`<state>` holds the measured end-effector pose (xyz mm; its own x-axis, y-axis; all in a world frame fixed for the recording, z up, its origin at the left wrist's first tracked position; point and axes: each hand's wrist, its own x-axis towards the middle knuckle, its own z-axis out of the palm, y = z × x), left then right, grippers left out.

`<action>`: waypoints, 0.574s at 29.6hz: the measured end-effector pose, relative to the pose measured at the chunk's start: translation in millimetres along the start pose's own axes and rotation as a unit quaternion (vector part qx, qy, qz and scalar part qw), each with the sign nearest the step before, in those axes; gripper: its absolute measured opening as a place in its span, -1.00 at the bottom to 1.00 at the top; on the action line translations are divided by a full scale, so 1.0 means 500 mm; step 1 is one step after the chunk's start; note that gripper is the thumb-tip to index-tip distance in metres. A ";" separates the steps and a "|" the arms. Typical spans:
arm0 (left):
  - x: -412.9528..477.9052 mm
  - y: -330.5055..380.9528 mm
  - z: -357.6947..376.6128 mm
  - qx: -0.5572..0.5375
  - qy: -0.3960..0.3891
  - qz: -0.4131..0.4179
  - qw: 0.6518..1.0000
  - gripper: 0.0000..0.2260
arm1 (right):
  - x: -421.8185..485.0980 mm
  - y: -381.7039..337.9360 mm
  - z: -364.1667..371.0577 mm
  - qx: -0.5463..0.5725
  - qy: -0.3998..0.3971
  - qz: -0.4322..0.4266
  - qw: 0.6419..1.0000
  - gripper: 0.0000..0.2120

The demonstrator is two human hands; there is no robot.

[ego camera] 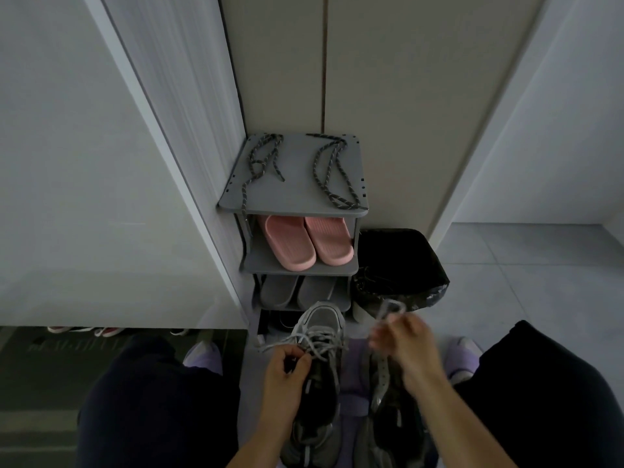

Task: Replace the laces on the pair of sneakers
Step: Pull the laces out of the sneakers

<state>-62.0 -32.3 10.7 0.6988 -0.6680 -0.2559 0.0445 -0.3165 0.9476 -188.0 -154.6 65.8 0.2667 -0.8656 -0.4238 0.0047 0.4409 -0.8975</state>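
- Left sneaker [319, 332]: on the floor between your knees, long axis running away from you, toe toward the shoe rack [297, 187]; grey threaded lace [320, 344] in place.
- Left hand [287, 364]: your nearer hand, directly over its eyelets, fingers pinching the threaded lace.
- Right sneaker [385, 400]: just beside, parallel; eyelets look bare.
- Right hand [403, 337]: blurred, seemingly gripping a loose lace [390, 309] above that toe.
- Replacement laces [261, 163]: two dark cords, near the rack top's left and right edges, well apart from both hands.
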 end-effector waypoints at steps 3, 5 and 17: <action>-0.002 0.002 0.008 -0.004 0.002 -0.014 1.000 -0.85 | 0.000 -0.054 -0.052 -0.105 -0.032 -0.035 0.993 -0.84; 0.005 0.014 0.003 -0.001 0.025 -0.002 1.000 -0.84 | -0.036 -0.063 -0.050 -0.265 -0.184 -0.026 0.946 -0.86; 0.072 0.030 -0.049 0.326 -0.149 0.189 0.914 -0.69 | -0.006 0.035 0.035 -0.566 -0.166 -0.176 0.788 -0.68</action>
<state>-18.5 -44.4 20.2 0.3473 -0.9354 -0.0668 -0.6629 -0.2953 0.6880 -171.7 -139.9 53.8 0.6793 -0.6940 -0.2386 -0.6779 -0.4689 -0.5662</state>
